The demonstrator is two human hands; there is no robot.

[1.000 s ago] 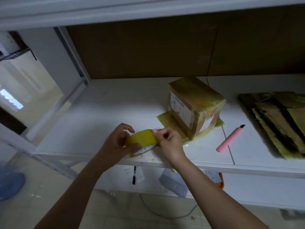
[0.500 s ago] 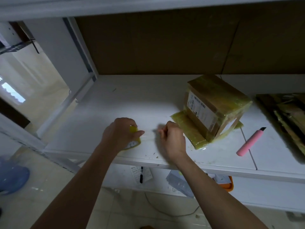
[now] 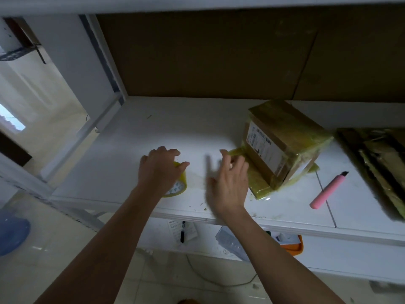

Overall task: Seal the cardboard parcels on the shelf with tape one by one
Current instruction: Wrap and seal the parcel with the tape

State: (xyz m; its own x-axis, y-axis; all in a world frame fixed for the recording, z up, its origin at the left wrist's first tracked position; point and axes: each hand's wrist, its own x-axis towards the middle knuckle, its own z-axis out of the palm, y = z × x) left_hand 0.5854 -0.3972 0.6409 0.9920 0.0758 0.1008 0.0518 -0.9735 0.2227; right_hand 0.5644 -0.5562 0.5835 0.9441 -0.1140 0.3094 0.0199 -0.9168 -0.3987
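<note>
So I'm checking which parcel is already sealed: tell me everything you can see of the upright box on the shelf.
The cardboard box is brown, wrapped in glossy yellowish tape, with a white printed label on its front left face. It sits skewed on the white shelf, partly on a flat tape-covered packet. No hand touches the box itself.

The left hand (image 3: 161, 172) covers most of the tape roll (image 3: 178, 187); only its lower rim and part of its printed core show. The right hand (image 3: 228, 183) is smeared by motion, so its fingertips blur, and whether they touch the yellow tape strip (image 3: 237, 152) beside the parcel (image 3: 285, 141) is hard to tell, perhaps just. The parcel's label (image 3: 265, 143) is too small to read. The flattened cardboard (image 3: 381, 163) is cut off by the right edge.
</note>
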